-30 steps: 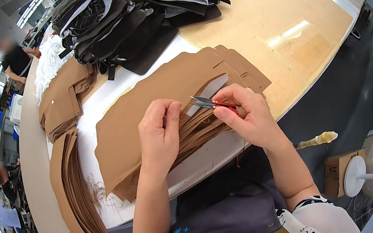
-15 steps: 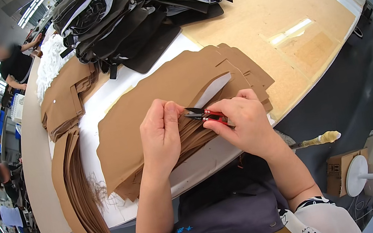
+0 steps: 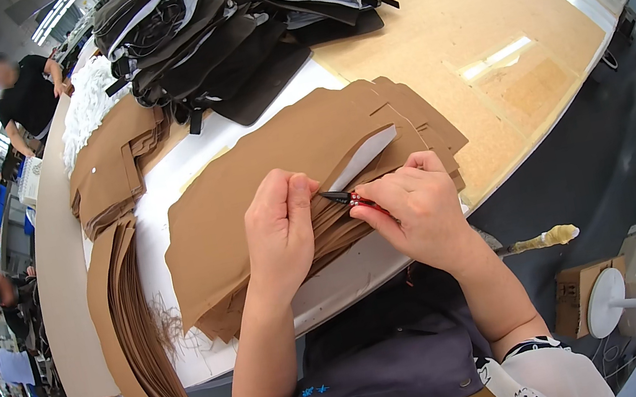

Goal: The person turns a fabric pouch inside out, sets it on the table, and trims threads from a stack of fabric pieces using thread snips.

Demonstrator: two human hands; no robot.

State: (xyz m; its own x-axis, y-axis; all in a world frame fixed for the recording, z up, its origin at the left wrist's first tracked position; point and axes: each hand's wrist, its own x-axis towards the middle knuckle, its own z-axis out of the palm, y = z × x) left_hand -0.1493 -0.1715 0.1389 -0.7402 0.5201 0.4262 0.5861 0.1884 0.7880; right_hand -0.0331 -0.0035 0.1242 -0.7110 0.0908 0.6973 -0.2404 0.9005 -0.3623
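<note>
A: Fingers (image 3: 296, 194) of the left hand (image 3: 283, 230) are curled and pressed down on the stack of flat tan-brown cut fabric pieces (image 3: 264, 182), thumb beside forefinger at the stack's near edge. Does it grasp anything?

B: It pins the top layers; whether it pinches 1 layer cannot be told. Its forearm rises from the lower edge, wrist straight, palm down.

A: Right hand (image 3: 414, 211)?

B: Fingers closed around small red-handled thread snips (image 3: 348, 197), dark blades pointing left, tips just beside the left thumb. Palm down, wrist angled inward.

A: Location of the stack?

B: On the white sheet covering the near part of the light-brown worktable (image 3: 475, 26), directly before the person. 2 further piles of matching pieces (image 3: 109, 171) lie to the left; black bags (image 3: 195, 33) sit behind.
</note>
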